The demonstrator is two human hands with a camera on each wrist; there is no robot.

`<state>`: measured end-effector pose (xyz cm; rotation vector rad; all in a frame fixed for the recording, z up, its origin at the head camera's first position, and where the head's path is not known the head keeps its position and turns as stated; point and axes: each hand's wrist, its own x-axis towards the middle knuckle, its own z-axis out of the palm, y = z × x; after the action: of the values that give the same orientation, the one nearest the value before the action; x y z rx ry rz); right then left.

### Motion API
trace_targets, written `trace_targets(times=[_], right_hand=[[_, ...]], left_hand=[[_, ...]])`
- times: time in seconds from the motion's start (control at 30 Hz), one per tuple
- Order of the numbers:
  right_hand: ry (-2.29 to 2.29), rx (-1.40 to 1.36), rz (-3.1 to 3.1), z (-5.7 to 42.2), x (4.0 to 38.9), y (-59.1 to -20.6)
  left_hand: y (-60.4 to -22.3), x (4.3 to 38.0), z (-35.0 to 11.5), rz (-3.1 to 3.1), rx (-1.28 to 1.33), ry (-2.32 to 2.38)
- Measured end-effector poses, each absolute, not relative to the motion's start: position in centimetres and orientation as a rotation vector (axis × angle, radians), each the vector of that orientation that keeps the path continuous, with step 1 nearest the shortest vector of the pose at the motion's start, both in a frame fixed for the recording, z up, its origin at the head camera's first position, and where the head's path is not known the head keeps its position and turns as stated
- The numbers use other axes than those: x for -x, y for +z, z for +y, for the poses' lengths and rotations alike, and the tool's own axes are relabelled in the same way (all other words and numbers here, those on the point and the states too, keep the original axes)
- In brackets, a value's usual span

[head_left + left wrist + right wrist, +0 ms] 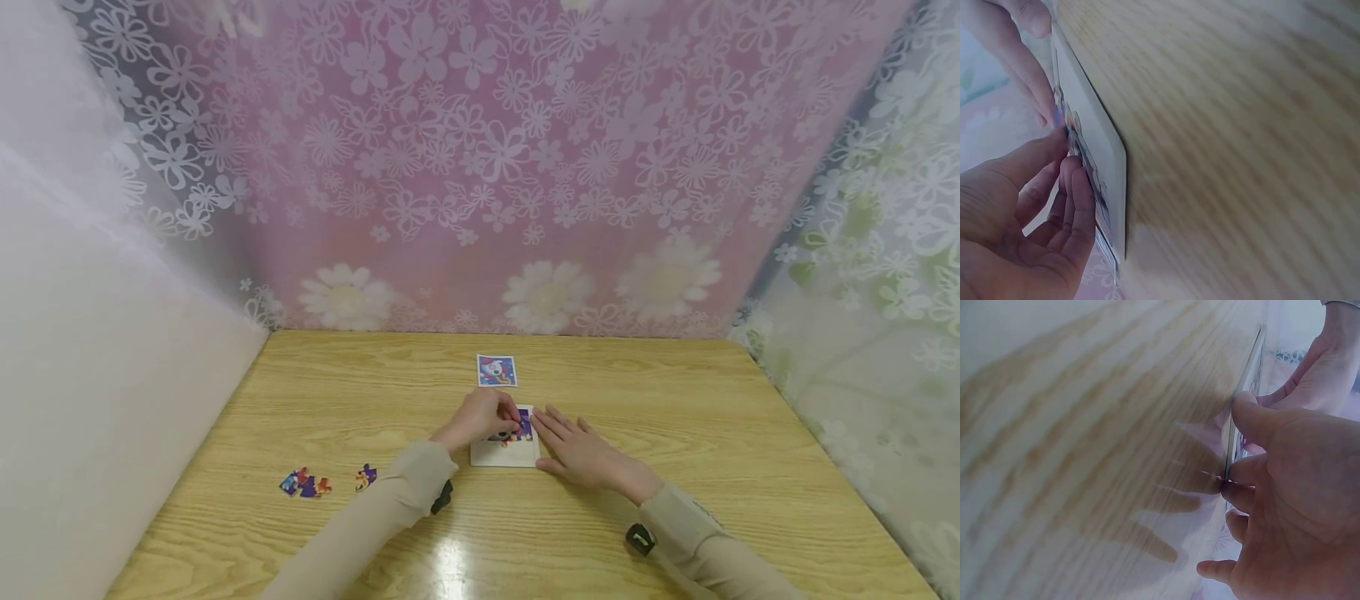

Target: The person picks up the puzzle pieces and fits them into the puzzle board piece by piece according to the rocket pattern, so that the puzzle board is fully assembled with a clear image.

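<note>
A white jigsaw puzzle tray (504, 457) lies flat on the table, its far part filled with purple picture pieces (524, 425). Over this picture, my left hand (480, 417) has thumb and forefinger brought together, pinching a puzzle piece that the fingertips mostly hide. In the left wrist view, the left hand (1029, 206) is right at the tray's surface (1094, 119). My right hand (581, 452) rests with fairly straight, spread fingers against the tray's right edge. The right wrist view shows the right hand's thumb and fingers (1244, 494) touching that edge.
Behind the tray lies a small picture card (497, 370) with a white cartoon figure. Loose puzzle pieces (306, 483) sit in a cluster on the left of the table, with another loose piece (366, 477) near the left sleeve. Floral curtains (487, 167) surround the wooden table (675, 400).
</note>
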<state>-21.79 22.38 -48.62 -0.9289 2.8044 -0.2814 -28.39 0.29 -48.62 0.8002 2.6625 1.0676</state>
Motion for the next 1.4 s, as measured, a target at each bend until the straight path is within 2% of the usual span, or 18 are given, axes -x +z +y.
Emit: trace_targets(times=[0.6,1.4], right_hand=[[-0.316,0.981,2.81,22.3,21.6,-48.3],[-0.321,0.938,2.793,22.2,21.4,-47.9]], left_hand=[[-47.5,27.7,0.5,2.669,-0.814,1.003],[-47.9,28.0,1.5,2.725,-0.914,0.889]])
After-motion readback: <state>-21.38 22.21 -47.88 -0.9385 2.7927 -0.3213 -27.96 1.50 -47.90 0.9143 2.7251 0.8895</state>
